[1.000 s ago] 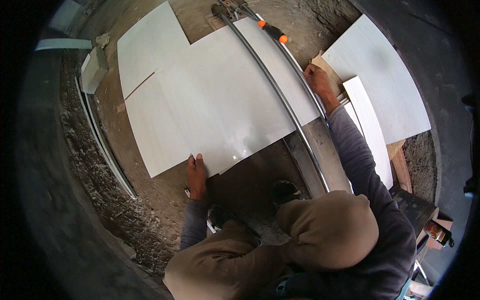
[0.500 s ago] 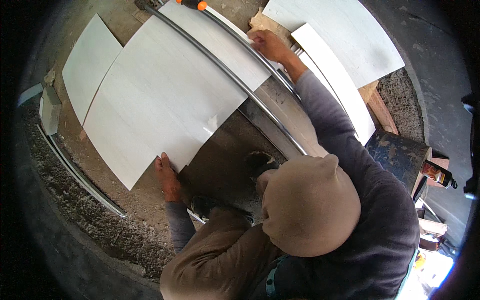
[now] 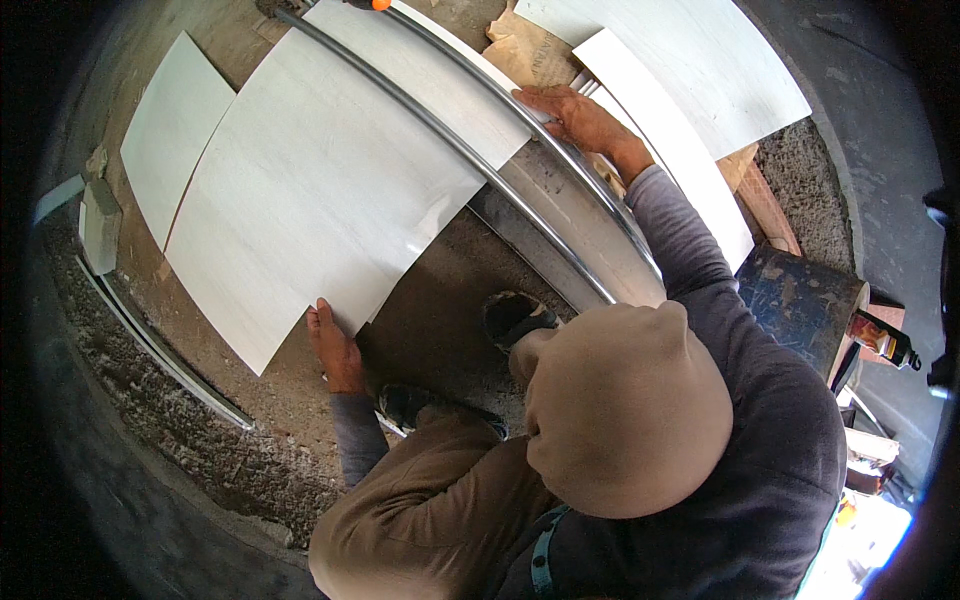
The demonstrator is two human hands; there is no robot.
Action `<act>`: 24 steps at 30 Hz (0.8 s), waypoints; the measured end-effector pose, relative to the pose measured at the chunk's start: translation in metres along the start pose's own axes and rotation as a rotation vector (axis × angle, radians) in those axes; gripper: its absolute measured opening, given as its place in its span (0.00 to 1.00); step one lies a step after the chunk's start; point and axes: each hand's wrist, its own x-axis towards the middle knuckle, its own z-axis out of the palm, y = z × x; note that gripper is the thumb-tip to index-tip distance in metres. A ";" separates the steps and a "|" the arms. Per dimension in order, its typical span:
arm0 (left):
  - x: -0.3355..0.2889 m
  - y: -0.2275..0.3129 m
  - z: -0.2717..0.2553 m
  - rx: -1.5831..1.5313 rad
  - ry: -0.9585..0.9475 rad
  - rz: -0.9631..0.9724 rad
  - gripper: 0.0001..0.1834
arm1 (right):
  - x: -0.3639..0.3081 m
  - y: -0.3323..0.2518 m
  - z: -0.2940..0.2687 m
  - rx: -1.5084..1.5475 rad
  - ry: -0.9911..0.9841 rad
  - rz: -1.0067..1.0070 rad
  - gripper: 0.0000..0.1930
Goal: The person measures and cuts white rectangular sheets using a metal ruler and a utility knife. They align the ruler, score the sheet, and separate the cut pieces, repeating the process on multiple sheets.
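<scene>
A large white tile [image 3: 300, 170] with a notch cut in its near edge lies beneath the two metal rails of a tile cutter [image 3: 450, 135]. At the notch, my left hand [image 3: 337, 352] grips the tile's edge, thumb and fingers close together. My right hand [image 3: 585, 122] reaches across to the far rail, its fingers stretched out beside the tile's right edge. The fingertips lie near or on the tile; contact is hard to make out. Part of an orange knob [image 3: 380, 4] shows on the rails at the top. The cutter's grey bed [image 3: 560, 215] is bare right of the tile.
Another white tile piece [image 3: 175, 130] lies at the left. White tiles [image 3: 690, 80] and brown cardboard [image 3: 535, 55] lie at the far right, near a dark blue scuffed drum [image 3: 800, 300] and a black bottle [image 3: 880, 338]. Metal strips [image 3: 165, 350] run along the left. My shoes are close to the cutter.
The tile has slid slightly left under the rails, baring more of the cutter bed. My right hand has shifted right and its fingers have straightened. My left hand stays at the notch.
</scene>
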 end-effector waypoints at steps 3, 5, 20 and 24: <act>-0.005 0.006 -0.001 0.181 -0.016 0.031 0.12 | 0.002 -0.015 -0.019 -0.050 -0.029 -0.013 0.32; -0.003 0.008 -0.003 0.223 0.019 0.045 0.11 | 0.029 -0.040 -0.043 -0.088 -0.023 0.049 0.28; 0.013 -0.018 -0.009 -0.151 0.038 0.029 0.06 | 0.263 -0.177 -0.115 0.611 -0.004 0.225 0.24; 0.016 -0.020 -0.010 -0.140 0.028 0.018 0.07 | 0.289 -0.159 -0.116 0.500 0.018 0.176 0.20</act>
